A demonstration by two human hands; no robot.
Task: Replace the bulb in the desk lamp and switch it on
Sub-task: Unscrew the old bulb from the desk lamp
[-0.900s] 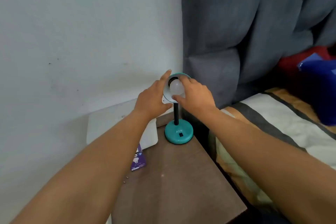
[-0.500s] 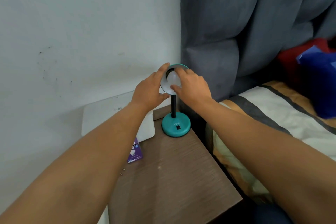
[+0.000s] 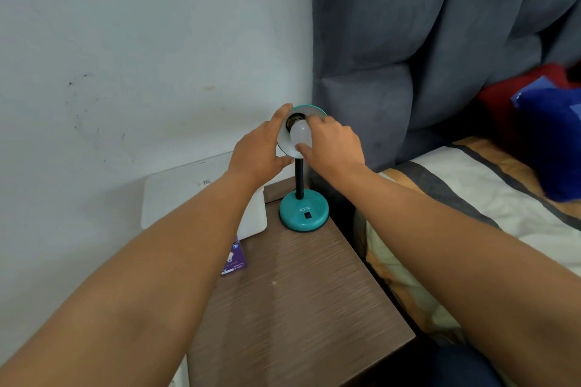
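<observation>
Near the centre of the frame, a small teal desk lamp with a round base and a thin black stem stands at the far edge of a brown wood-grain bedside table. The base carries the white letters "ATN" and a small black switch on its front. The lamp's round shade, teal outside and white inside, is tilted toward the camera.

The left hand grips the left rim of the shade, with fingers curled behind it and the thumb at the lower edge. The right hand is closed around a white frosted round bulb, thumb below it and fingers above. The bulb sits inside the shade, just in front of the dark socket; whether its base is in the socket I cannot tell.

To the left of the lamp, a flat white box leans against the pale wall. A small purple bulb packet lies on the table beside it, partly hidden by the left forearm. At right are a grey padded headboard and a bed with a striped cover.
</observation>
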